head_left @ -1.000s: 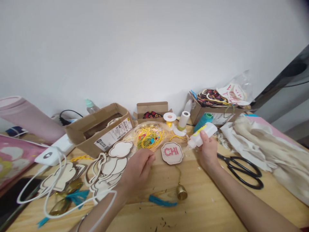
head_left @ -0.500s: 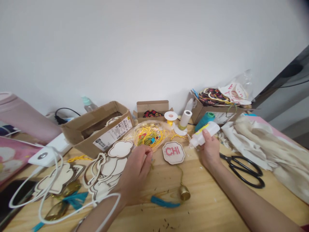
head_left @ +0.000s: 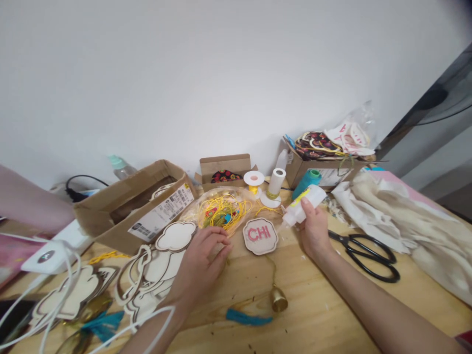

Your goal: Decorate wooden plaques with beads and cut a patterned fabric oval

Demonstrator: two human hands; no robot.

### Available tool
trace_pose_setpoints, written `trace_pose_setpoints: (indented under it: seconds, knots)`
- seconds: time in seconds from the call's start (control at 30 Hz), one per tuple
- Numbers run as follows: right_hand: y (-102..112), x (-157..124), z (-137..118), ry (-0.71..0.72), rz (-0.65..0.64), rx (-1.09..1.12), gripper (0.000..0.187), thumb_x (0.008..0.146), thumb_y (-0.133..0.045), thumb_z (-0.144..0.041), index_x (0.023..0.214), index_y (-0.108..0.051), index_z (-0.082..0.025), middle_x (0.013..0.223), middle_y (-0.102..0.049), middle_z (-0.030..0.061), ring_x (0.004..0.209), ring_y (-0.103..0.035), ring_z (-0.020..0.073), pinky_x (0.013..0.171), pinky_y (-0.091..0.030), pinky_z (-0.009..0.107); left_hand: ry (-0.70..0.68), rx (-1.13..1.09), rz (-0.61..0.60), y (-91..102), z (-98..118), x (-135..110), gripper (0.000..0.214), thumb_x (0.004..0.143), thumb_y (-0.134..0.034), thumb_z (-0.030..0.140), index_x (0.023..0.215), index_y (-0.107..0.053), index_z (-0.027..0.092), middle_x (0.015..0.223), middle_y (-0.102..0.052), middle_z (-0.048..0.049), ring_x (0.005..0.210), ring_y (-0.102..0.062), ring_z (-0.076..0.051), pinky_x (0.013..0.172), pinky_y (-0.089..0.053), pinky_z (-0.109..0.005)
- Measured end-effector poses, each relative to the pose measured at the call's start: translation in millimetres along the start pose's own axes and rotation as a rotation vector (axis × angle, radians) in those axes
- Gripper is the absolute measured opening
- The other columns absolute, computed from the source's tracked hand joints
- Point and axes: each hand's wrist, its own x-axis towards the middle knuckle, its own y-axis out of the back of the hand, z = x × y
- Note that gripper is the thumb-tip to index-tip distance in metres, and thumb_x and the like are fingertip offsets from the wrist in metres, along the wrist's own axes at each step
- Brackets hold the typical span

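My right hand (head_left: 313, 228) is wrapped round a white squeeze bottle (head_left: 313, 196) with a yellow label, held tilted with its nozzle down and to the left. My left hand (head_left: 209, 255) hovers over the table, fingers loosely bent and apart from the thumb, nothing seen in it. Between the hands lies a scalloped wooden plaque (head_left: 260, 237) with pink "CHI" lettering on fabric. A cord runs from it to a small brass bell (head_left: 279, 299), beside a teal tassel (head_left: 249, 317). Just behind my left hand sits a bag of yellow cords (head_left: 225, 209).
Cloud-shaped wooden pieces (head_left: 176, 236) and an open cardboard box (head_left: 136, 211) stand left. Black scissors (head_left: 368, 250) and cream cloth (head_left: 396, 206) lie right. Spools (head_left: 276, 183), a teal thread cone (head_left: 307, 183) and a filled box (head_left: 324, 172) stand behind. A white cable (head_left: 167, 319) crosses my left forearm.
The view has shifted, so most things appear slightly further left. My left hand's fingers have spread apart from a more closed pose. The bottle stays in my right hand.
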Motion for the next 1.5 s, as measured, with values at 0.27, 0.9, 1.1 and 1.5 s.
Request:
trace_pose_setpoints:
  seconds: [0.27,0.9,1.1,1.5]
  knots:
    - [3,-1,-4,-0.025,-0.039,-0.031,0.048,0.053,-0.076,-0.057,0.071,-0.058,-0.017,0.052,-0.061,-0.0045,0.045,-0.053,0.0113,0.044,-0.041,0.023,0.039,-0.034,-0.041,4.8,6,3,0.024,0.091,-0.042,0.026,0.079,-0.062,0.021,0.087,-0.066,-0.0041,0.084,-0.061,-0.017,0.076,-0.049,-0.029]
    - [-4,-6,-11,-0.136,-0.036,0.082,0.046,0.05,-0.079,-0.053,0.072,-0.058,-0.018,0.057,-0.063,-0.0042,0.048,-0.057,0.0133,0.046,-0.047,0.025,0.046,0.017,0.027,-4.9,-20,-1,0.017,0.088,-0.052,0.028,0.088,-0.068,0.023,0.107,-0.063,-0.0061,0.099,-0.059,-0.02,0.087,-0.05,-0.039]
    - [-4,-14,-18,-0.215,-0.112,0.112,0.045,0.054,-0.076,-0.054,0.074,-0.059,-0.018,0.059,-0.065,-0.0016,0.048,-0.058,0.0135,0.044,-0.047,0.025,0.062,0.072,0.025,-4.5,-20,1,0.016,0.086,-0.055,0.028,0.085,-0.07,0.023,0.103,-0.065,-0.0064,0.097,-0.061,-0.02,0.086,-0.051,-0.04]
    - [-6,-18,-29,-0.244,-0.068,0.188,0.04,0.051,-0.08,-0.044,0.072,-0.06,-0.017,0.059,-0.064,-0.0043,0.05,-0.056,0.0117,0.045,-0.048,0.022,-0.058,0.13,-0.057,-17.0,-6,15,0.015,0.086,-0.055,0.027,0.09,-0.069,0.022,0.106,-0.066,-0.0069,0.099,-0.06,-0.021,0.087,-0.049,-0.04]
